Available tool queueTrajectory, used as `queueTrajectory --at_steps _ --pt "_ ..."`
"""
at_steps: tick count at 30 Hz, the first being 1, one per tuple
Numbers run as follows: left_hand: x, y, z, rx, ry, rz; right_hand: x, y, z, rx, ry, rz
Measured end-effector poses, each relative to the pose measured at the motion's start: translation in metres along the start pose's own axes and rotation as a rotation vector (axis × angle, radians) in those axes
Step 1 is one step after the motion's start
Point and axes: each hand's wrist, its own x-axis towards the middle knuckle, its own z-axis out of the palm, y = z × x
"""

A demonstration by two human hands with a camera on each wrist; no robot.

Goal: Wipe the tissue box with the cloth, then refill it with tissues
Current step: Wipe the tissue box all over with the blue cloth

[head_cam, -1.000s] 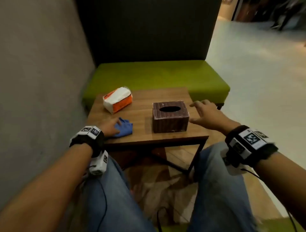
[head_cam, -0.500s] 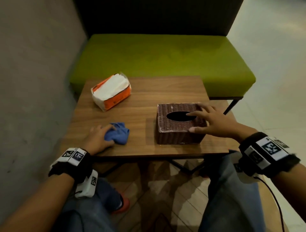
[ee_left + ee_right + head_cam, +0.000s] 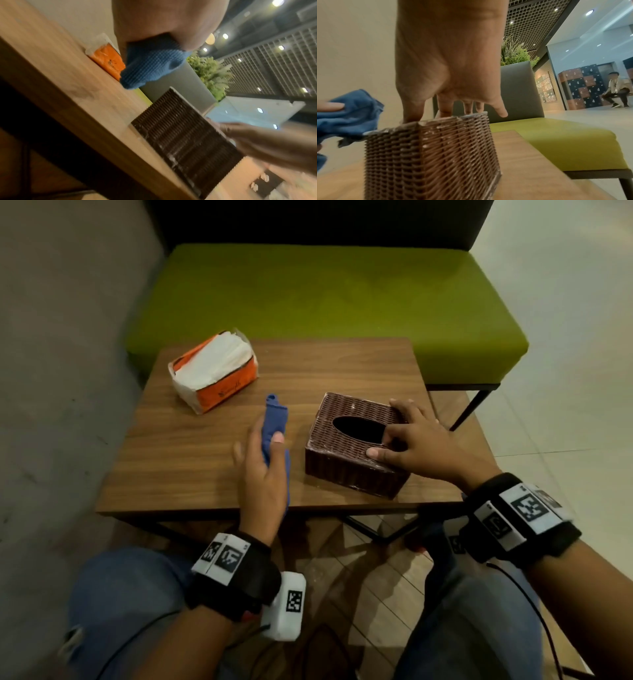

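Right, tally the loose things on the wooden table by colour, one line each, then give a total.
Brown: 1, the wicker tissue box, with the right hand resting on top.
Blue: 1, the cloth, gripped by the left hand.
Orange and white: 1, the tissue pack.
Total: 3

A dark brown woven tissue box (image 3: 356, 445) with an empty oval slot sits skewed on the table, a blue cloth (image 3: 276, 426) lifted beside it, an opened orange tissue pack (image 3: 214, 370) lying behind.
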Motion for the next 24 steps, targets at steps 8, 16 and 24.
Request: queueTrajectory --at_steps 8,16,24 --pt "-0.013 -0.009 0.004 0.223 -0.137 0.182 -0.004 -0.010 0.011 0.064 0.070 -0.057" --pt "-0.020 -0.012 0.005 0.353 -0.196 0.224 -0.002 -0.010 0.008 0.063 0.047 -0.055" --pt "-0.019 -0.007 0.003 0.461 -0.279 0.346 0.000 -0.008 0.008 0.080 0.041 -0.062"
